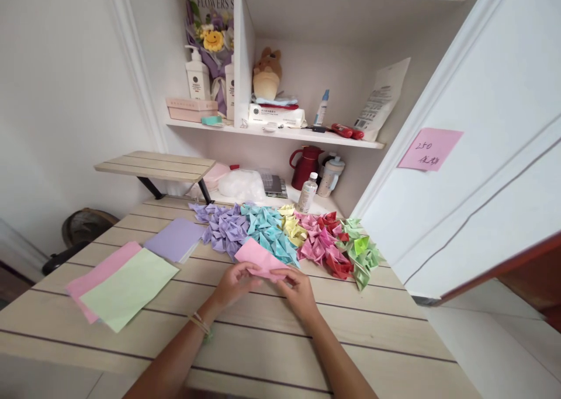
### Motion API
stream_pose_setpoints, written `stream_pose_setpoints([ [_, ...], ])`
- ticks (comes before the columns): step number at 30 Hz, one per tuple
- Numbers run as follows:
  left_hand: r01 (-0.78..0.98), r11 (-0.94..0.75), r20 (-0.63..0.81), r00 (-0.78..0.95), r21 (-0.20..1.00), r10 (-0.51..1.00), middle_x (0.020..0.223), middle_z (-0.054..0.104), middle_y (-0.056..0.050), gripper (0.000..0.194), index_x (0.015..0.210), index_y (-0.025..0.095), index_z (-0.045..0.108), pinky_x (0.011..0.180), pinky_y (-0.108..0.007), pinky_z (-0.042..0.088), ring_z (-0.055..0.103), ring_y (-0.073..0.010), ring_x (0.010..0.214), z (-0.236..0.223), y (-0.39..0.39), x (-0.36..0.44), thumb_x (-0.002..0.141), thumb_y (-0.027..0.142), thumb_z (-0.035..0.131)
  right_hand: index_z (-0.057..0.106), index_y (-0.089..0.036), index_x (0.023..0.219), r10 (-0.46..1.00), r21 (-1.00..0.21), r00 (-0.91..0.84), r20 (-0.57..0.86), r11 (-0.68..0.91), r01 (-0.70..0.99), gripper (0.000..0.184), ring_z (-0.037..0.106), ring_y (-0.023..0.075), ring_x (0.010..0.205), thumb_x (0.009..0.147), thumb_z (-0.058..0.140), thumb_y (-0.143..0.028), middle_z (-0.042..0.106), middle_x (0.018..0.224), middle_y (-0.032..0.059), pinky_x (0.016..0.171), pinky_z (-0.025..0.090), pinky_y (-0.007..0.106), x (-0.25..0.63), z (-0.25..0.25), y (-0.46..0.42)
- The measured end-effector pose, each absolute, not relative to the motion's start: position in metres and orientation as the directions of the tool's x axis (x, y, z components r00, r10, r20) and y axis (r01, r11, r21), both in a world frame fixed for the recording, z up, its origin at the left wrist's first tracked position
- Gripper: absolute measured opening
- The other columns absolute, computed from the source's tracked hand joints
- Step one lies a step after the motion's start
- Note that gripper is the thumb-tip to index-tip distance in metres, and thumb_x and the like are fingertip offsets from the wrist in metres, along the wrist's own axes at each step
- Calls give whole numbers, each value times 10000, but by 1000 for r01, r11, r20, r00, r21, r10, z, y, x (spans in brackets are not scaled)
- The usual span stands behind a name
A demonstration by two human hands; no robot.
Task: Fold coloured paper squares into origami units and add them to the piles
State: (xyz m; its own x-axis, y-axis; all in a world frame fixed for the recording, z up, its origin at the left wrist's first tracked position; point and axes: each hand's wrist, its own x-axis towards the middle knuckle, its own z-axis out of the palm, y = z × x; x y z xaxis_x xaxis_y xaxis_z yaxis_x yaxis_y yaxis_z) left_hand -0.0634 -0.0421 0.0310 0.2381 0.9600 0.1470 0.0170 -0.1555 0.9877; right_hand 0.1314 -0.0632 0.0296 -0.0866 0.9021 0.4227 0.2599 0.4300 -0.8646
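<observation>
Between my two hands, a little above the table, is a pink sheet of paper [258, 255] that looks folded over. My left hand [237, 280] pinches its lower left edge with thumb and fingers. At the lower right edge, my right hand [298, 289] pinches the same sheet. Just beyond lie heaps of folded paper pieces sorted by colour: purple [224, 226], blue [267, 226], yellow [293, 226], pink and red [316, 244], and green [362, 253]. Left of my hands, a light green sheet [131, 288] overlaps pink sheets [103, 273], with a purple stack [173, 238] behind.
A small raised wooden stand [158, 165] is at the table's back left. Behind the heaps stand a bottle [307, 193], a red jug [307, 168] and a tumbler [331, 177]. A shelf [280, 131] with assorted items overhangs them. A pink note [430, 149] hangs at right.
</observation>
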Motion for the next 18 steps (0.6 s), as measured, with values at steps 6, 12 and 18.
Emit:
stream_pose_setpoints([
  [6,66,-186,166,239,980,957,670,660,-20,191,703,151,627,648,-247,453,596,-157,670,36,-46,-55,699,336,674,626,-172,880,975,-977,91,204,209,-51,298,507,120,518,664,727,-350,606,621,-10,476,381,215,122,22,-60],
  [12,-39,-155,160,274,987,948,701,655,-1,289,950,180,518,666,-264,474,623,-149,660,34,-50,-54,734,318,650,460,-211,1200,999,-942,8,49,49,-332,657,496,103,502,625,767,-294,589,611,-53,483,353,200,121,18,-56],
  [18,-295,-19,63,141,955,988,874,690,-61,817,1260,206,270,638,-285,506,650,-168,677,20,-37,-48,619,354,754,615,-165,770,994,-923,-111,24,-20,-385,292,539,116,587,605,774,-346,639,678,-7,551,391,215,120,18,-56],
])
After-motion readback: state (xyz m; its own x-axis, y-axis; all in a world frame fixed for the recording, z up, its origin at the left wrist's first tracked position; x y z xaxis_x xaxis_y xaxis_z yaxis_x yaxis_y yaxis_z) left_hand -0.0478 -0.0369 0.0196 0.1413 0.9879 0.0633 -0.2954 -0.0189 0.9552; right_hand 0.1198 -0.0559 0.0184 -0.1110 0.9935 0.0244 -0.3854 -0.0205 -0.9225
